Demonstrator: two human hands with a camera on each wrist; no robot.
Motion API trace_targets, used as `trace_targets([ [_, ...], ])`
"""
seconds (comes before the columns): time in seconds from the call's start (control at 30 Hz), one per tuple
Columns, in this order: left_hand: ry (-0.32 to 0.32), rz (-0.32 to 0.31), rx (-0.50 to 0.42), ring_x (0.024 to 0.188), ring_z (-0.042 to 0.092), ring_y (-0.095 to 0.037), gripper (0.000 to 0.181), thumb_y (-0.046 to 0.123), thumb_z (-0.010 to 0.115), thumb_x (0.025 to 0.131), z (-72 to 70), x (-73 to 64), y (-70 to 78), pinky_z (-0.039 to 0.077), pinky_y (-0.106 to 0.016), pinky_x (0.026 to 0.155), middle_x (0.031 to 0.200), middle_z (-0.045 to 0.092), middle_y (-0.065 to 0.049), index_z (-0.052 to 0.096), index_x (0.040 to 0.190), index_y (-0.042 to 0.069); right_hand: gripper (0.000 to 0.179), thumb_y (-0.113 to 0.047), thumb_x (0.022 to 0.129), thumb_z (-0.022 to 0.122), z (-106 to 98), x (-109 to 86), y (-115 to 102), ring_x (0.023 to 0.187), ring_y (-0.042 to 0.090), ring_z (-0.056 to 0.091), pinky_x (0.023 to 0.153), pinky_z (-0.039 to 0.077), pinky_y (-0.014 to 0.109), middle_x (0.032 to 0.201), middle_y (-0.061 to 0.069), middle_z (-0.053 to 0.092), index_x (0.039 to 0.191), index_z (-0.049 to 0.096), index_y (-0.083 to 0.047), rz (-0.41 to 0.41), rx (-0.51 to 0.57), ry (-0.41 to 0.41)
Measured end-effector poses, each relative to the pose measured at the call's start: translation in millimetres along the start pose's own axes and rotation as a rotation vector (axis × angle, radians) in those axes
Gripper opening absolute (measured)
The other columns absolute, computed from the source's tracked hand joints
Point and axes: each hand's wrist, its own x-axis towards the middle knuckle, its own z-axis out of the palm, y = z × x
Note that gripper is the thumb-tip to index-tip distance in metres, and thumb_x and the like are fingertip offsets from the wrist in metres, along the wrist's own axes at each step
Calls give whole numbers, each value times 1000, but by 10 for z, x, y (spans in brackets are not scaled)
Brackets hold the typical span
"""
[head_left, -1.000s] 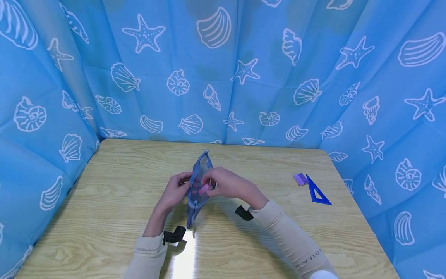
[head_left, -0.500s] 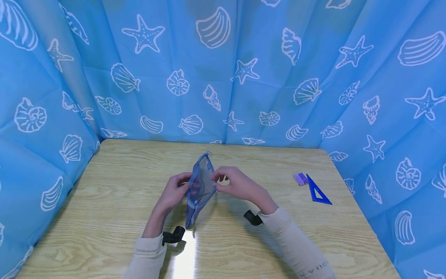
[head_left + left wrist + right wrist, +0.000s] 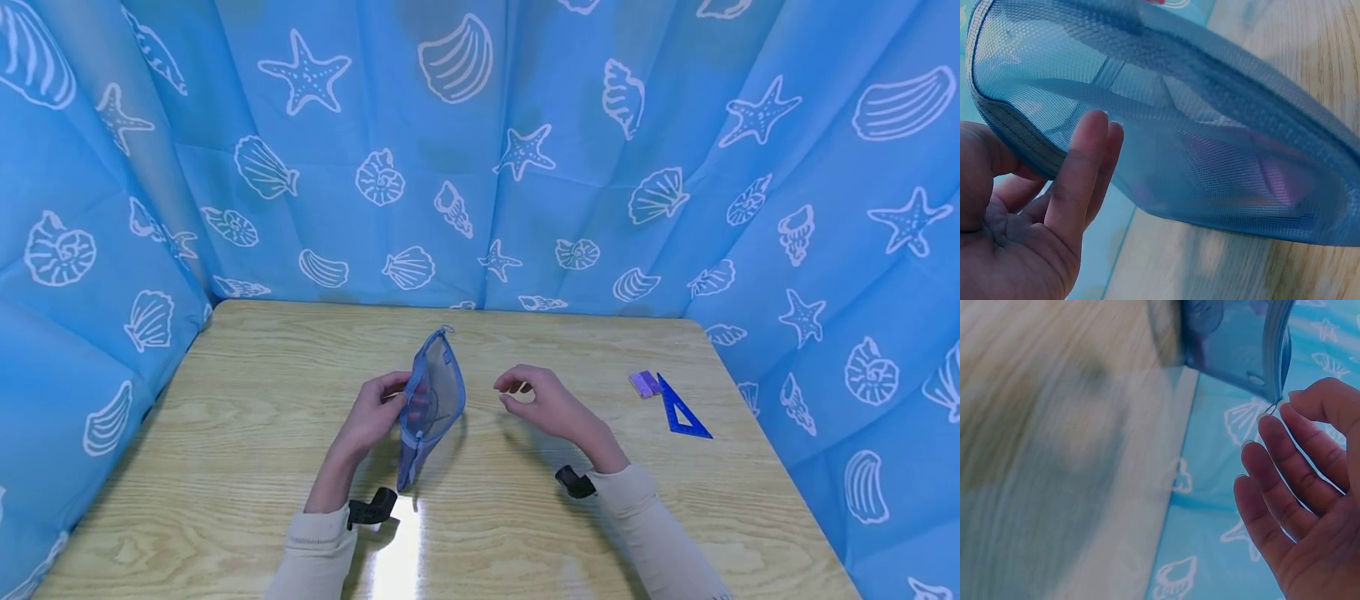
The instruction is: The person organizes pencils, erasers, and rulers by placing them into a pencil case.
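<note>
A blue mesh zip pouch (image 3: pixel 452 392) stands with its mouth spread in the middle of the table. My left hand (image 3: pixel 377 410) grips its left rim between thumb and fingers. Through the mesh in the left wrist view, a pink thing (image 3: pixel 1285 178) shows at the bottom, too blurred to name. My right hand (image 3: pixel 546 404) hovers to the right of the pouch, apart from it. Its fingers are loosely bent and hold nothing. In the right wrist view, the fingertips (image 3: pixel 1260 453) overlap the pouch's end loop only by line of sight.
At the table's right side lie a small two-tone purple block (image 3: pixel 642 384) and a blue set square (image 3: pixel 686 431), close together. The wooden table (image 3: pixel 225 433) is bordered at the back and sides by a blue seashell curtain (image 3: pixel 480 167).
My right hand has let go of a pink block inside the pouch and drawn out to the right. The left hand still holds the rim.
</note>
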Motion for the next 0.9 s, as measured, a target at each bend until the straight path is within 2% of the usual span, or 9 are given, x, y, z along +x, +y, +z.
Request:
trace_targets([
  [0.27, 1, 3, 3, 108, 68, -37, 35, -5, 42, 102, -15, -4, -21, 63, -35, 86, 125, 63, -31, 56, 134, -10, 17, -11, 98, 65, 4, -155, 184, 96, 16, 64, 86, 56, 38, 107, 7, 71, 113, 71, -3, 33, 17, 7],
  [0.5, -11, -5, 43, 103, 69, -30, 36, -2, 42, 103, -39, -9, -53, 62, -30, 81, 122, 65, -28, 56, 136, -8, 19, -7, 99, 62, -53, -356, 344, 98, 21, 65, 87, 56, 42, 110, 13, 71, 115, 70, 0, 65, 28, 13],
  [0.7, -36, -7, 37, 104, 69, -28, 36, -1, 40, 104, -56, -18, -66, 61, -30, 82, 122, 65, -28, 56, 135, -9, 19, -7, 99, 62, -143, -552, 518, 98, 19, 64, 86, 57, 40, 110, 8, 71, 116, 70, -4, 125, 3, 41],
  [0.9, -43, -12, 22, 105, 67, -28, 37, -1, 41, 104, -82, -15, -85, 59, -26, 81, 124, 64, -29, 54, 137, -9, 18, -3, 98, 63, -282, -735, 662, 97, 21, 65, 85, 57, 42, 108, 11, 71, 115, 69, -1, 154, -20, 91],
])
